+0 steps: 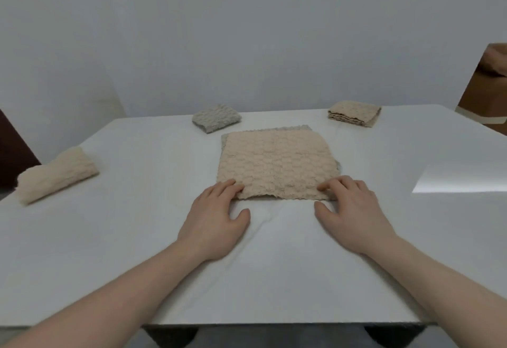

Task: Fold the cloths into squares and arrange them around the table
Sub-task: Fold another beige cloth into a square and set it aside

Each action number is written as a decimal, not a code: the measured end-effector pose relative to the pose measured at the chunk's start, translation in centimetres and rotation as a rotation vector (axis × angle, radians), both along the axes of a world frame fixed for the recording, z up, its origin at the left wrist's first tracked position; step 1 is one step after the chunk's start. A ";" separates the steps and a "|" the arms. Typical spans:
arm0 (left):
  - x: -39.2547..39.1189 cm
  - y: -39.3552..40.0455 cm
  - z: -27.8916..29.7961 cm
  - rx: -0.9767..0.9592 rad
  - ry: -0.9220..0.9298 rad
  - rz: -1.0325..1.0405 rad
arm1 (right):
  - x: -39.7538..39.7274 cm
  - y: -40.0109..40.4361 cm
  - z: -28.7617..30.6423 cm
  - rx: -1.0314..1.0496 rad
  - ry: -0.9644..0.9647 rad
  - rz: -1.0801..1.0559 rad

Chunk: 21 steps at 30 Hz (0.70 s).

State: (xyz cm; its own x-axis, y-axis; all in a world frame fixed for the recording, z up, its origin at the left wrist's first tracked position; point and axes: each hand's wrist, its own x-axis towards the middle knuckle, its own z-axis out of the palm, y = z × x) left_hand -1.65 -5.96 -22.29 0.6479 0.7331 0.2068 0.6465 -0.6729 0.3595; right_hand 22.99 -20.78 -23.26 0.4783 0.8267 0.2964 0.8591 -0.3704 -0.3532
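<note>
A beige textured cloth lies spread flat in the middle of the white table. Under it lies a grey cloth, of which only thin edges show. My left hand rests with its fingertips on the beige cloth's near left corner, thumb apart on the table. My right hand rests the same way on the near right corner. Three folded cloths sit around the table: a cream one at the left, a grey one at the back, a beige one at the back right.
The table covering is wrinkled between my hands. A brown cardboard box stands beyond the table's right corner. A dark brown object shows past the left edge. A pale wall runs behind the table.
</note>
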 end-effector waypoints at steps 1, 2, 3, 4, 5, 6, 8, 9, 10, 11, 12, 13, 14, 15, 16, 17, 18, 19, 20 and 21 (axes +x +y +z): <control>0.0 -0.1 0.1 0.003 -0.008 0.006 | 0.0 0.0 0.0 0.003 0.008 -0.002; 0.0 -0.2 0.1 0.005 -0.011 0.012 | -0.1 -0.1 0.1 0.011 0.023 -0.004; -0.1 -0.4 0.2 0.004 -0.016 0.019 | -0.1 -0.2 0.2 0.024 0.038 -0.006; -0.2 -0.5 0.3 -0.001 -0.027 0.029 | -0.2 -0.2 0.3 0.035 0.054 -0.007; -0.3 -0.6 0.3 -0.003 -0.043 0.038 | -0.2 -0.3 0.4 0.041 0.067 -0.009; -0.4 -0.6 0.4 -0.003 -0.060 0.046 | -0.3 -0.4 0.6 0.047 0.076 -0.011; -0.4 -0.7 0.3 -0.010 -0.075 0.056 | -0.3 -0.6 0.6 0.054 0.088 -0.016; -0.3 -0.6 0.2 -0.017 -0.080 0.060 | -0.3 -0.7 0.6 0.059 0.092 -0.017; -0.3 -0.5 0.1 -0.026 -0.083 0.067 | -0.2 -0.7 0.6 0.066 0.099 -0.018; -0.3 -0.4 0.0 -0.036 -0.087 0.076 | -0.1 -0.8 0.7 0.074 0.109 -0.020; -0.2 -0.2 -0.1 -0.044 -0.092 0.086 | 0.0 -0.8 0.6 0.081 0.120 -0.022; -0.2 0.0 -0.1 -0.044 -0.097 0.092 | 0.0 -0.8 0.6 0.087 0.126 -0.024; -0.1 0.2 -0.1 -0.042 -0.098 0.098 | 0.1 -0.7 0.5 0.094 0.132 -0.026; 0.0 0.4 0.1 -0.038 -0.099 0.106 | 0.2 -0.6 0.4 0.103 0.135 -0.031; 0.2 0.8 0.3 -0.037 -0.105 0.116 | 0.3 -0.5 0.3 0.113 0.138 -0.037; 0.3 1.2 0.5 -0.045 -0.121 0.126 | 0.4 -0.3 0.2 0.122 0.139 -0.044; 0.5 1.5 0.6 -0.054 -0.145 0.132 | 0.5 -0.2 0.2 0.128 0.140 -0.049; 0.7 1.8 0.6 -0.056 -0.168 0.136 | 0.7 -0.2 0.1 0.132 0.141 -0.052; 0.8 1.9 0.5 -0.043 -0.183 0.134 | 0.8 -0.1 0.0 0.135 0.144 -0.056; 1.0 2.0 0.3 -0.012 -0.192 0.126 | 0.9 0.0 0.0 0.140 0.151 -0.062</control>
State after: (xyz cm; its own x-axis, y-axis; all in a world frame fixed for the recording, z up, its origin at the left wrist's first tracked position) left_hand -0.68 -3.98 -22.00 0.5004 0.8090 0.3084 0.6441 -0.5859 0.4918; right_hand 23.92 -20.81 -23.29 0.5746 0.7500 0.3276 0.7696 -0.3589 -0.5281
